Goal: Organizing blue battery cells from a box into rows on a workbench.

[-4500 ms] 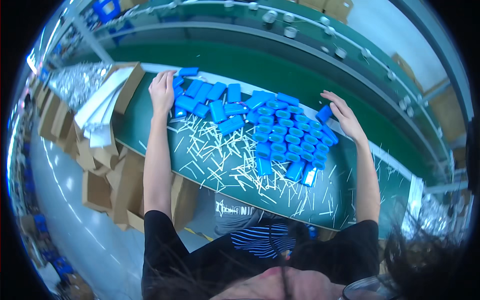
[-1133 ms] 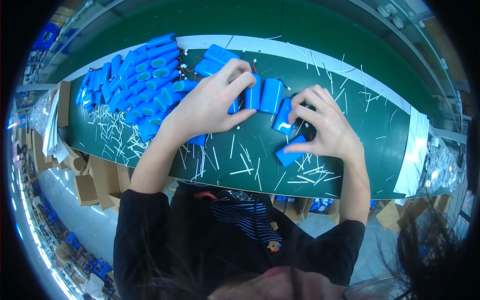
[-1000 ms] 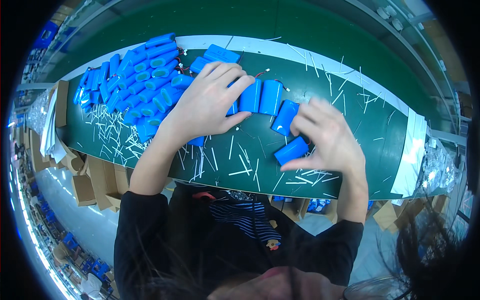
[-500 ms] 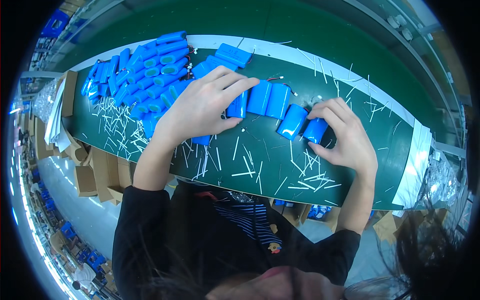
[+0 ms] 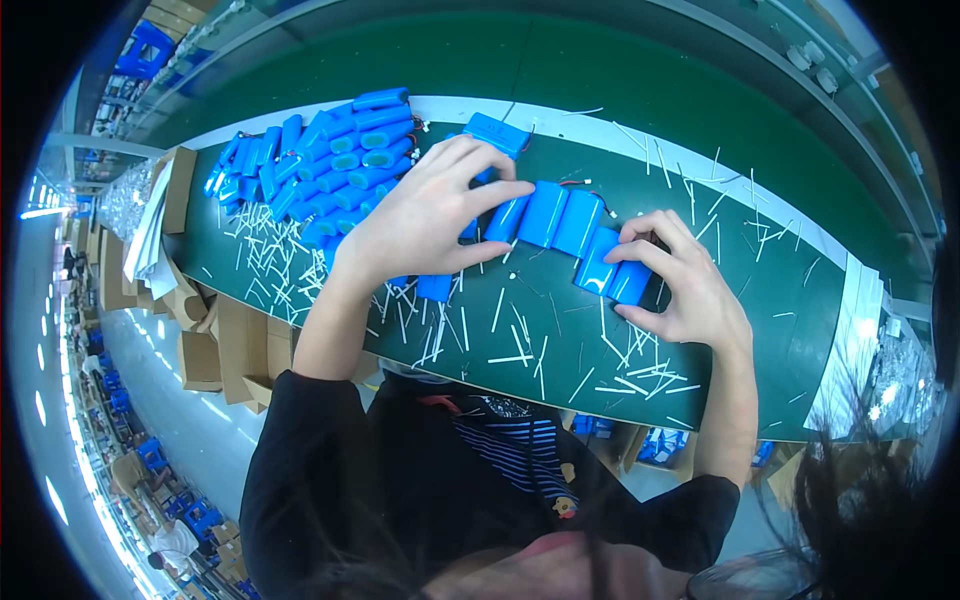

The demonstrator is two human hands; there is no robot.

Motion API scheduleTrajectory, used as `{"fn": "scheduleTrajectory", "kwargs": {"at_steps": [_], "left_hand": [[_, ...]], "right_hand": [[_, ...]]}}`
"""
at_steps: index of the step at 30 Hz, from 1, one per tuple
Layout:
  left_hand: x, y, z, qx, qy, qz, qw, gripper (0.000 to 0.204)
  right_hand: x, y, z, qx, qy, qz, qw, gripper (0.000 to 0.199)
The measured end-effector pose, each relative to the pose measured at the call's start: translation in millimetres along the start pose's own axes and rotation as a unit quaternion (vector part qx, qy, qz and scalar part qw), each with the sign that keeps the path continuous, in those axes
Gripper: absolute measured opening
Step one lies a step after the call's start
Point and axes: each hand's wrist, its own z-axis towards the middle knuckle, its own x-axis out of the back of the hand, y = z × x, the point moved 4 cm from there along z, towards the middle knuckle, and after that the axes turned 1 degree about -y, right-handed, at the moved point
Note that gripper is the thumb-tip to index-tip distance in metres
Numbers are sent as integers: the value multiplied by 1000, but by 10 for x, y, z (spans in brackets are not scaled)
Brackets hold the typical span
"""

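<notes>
Across green tabletop [image 5: 782, 352]: glossy rounded blue packs [image 5: 577, 223], thin white strips [image 5: 582, 385]
Left hand [image 5: 432, 212]: spread wide beside packs
Right hand [image 5: 692, 290]: curved around end pack [image 5: 631, 284], grip unclear

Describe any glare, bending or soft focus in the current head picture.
Head view: the fisheye bows the green worktable's edges; head view: white glare sits on a blue pack near the right hand, and bright glints on the clear plastic at far right; head view: loose dark hair at lower right looks out of focus.
</notes>
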Motion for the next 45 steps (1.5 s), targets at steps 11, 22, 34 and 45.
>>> {"fn": "scheduleTrajectory", "kwargs": {"at_steps": [11,22,34,45], "left_hand": [[144,-18,287,-78,97,85,989,57],[96,-370,599,6,3,84,996,33],[201,-425,403,12,49,60,997,36],[233,-398,390,93,3,57,994,49]], "right_hand": [[-80,79,23,31,46,40,998,51],[-161,154,37,30,102,3,994,36],[-155,229,-4,31,103,15,994,34],[-157,203,21,29,102,0,994,32]]}}
